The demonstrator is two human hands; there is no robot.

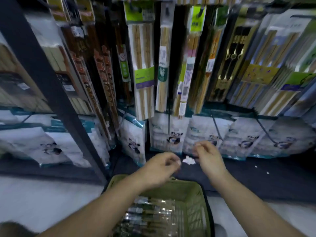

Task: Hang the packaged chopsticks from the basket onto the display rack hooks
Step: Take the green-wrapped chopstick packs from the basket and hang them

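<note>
Two bare forearms [102,207], bare left hand [160,166], bare right hand [207,156], one fingernail [178,162] showing on the left

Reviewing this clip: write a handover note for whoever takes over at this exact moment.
Left hand: fingers curled, above the green plastic basket, no pack in it.
Right hand: fingers curled, above the dark lower shelf, no pack. Blur hides whether either hand pinches something small.
Clear-wrapped chopstick packs lie in the basket.
Done: many hanging chopstick packs fill the display rack; which came from the basket cannot be told.
Left: take a pack from the basket, hang it on a hook, repeat.
</note>
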